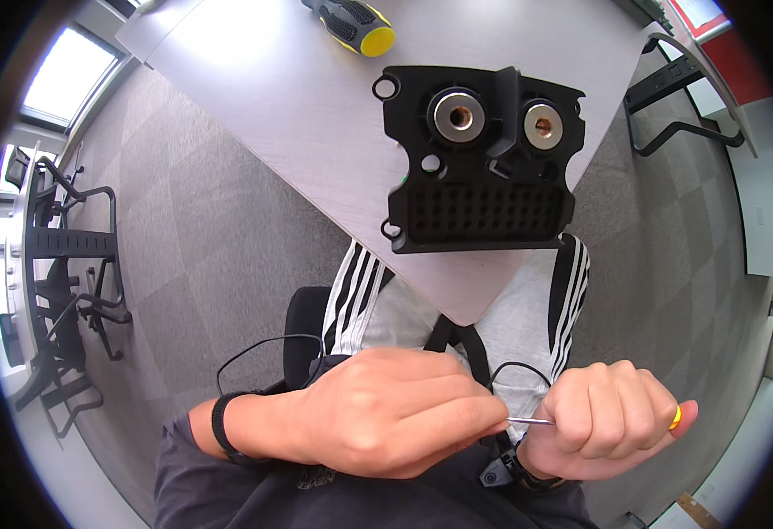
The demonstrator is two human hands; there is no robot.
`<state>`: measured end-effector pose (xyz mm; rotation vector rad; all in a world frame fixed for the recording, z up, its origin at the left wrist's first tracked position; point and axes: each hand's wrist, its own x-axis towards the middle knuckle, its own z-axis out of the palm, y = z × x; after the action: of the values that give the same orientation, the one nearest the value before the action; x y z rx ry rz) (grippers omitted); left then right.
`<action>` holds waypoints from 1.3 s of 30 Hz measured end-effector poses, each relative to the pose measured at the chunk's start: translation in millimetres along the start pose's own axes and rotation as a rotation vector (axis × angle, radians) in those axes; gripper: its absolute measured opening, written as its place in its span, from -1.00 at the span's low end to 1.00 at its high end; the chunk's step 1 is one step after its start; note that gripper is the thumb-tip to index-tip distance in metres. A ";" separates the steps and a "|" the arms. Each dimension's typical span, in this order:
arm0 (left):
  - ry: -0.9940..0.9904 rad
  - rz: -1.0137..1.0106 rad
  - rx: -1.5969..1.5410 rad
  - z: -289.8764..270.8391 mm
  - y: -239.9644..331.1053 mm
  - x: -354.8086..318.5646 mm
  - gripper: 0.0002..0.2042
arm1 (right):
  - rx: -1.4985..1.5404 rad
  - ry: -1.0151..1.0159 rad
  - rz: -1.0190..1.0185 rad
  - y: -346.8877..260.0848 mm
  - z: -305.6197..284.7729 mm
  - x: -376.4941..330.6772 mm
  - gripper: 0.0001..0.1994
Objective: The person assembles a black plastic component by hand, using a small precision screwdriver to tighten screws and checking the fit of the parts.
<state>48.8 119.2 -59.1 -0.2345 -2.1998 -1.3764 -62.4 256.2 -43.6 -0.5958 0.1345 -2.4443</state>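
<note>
My right hand (602, 423) is wrapped round the handle of a small screwdriver. The yellow end of its handle shows beside my thumb, and its thin metal shaft (530, 421) points left. My left hand (413, 410) pinches the tip of that shaft between thumb and fingers. The fingertips hide whether anything small sits at the tip. Both hands are held close to my body, nearer than the table corner. Beyond them, a black plastic part (483, 167) with two round metal inserts and a grid of small holes lies on the table (316, 150).
A larger black and yellow screwdriver (355, 26) rests on the table past the black part. The table's corner juts toward my lap. A thin black cable (258, 342) curves beside my left arm. Another table with chairs (60, 256) stands off to the left.
</note>
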 end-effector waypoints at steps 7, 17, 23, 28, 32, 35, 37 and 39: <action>0.013 0.094 0.105 -16.2 -5.9 4.4 -0.93 | 0.073 0.090 -0.084 -6.1 1.8 16.6 -0.49; 0.122 -0.336 0.668 -82.2 -20.6 43.4 0.00 | -0.132 0.149 -0.080 -46.1 -27.6 65.9 -0.52; 0.048 -0.455 0.278 -82.6 -24.2 46.8 -0.22 | -0.236 0.139 -0.032 -53.7 -30.2 81.3 -0.52; 0.167 -0.192 0.375 -75.8 -29.5 46.6 -0.40 | -0.286 0.066 0.077 -56.6 -39.8 98.5 -0.56; 0.198 0.030 0.411 -67.2 -44.5 37.9 -0.56 | -0.402 0.095 0.338 -46.8 -35.9 117.7 -0.64; 0.247 0.216 0.342 -62.8 -58.7 35.9 -0.63 | -0.408 0.104 0.370 -38.4 -34.3 129.2 -0.56; 0.244 0.280 0.344 -62.6 -61.3 34.1 -0.64 | -0.378 0.040 0.441 -29.7 -40.7 136.9 -0.52; 0.231 0.313 0.346 -64.8 -58.9 32.0 -0.64 | -0.691 0.013 0.328 -13.4 -38.3 132.3 -0.47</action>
<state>19.8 30.9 -66.5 -0.2640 -2.0598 -0.7985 -181.0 187.5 -23.8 -0.7697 1.0241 -2.0464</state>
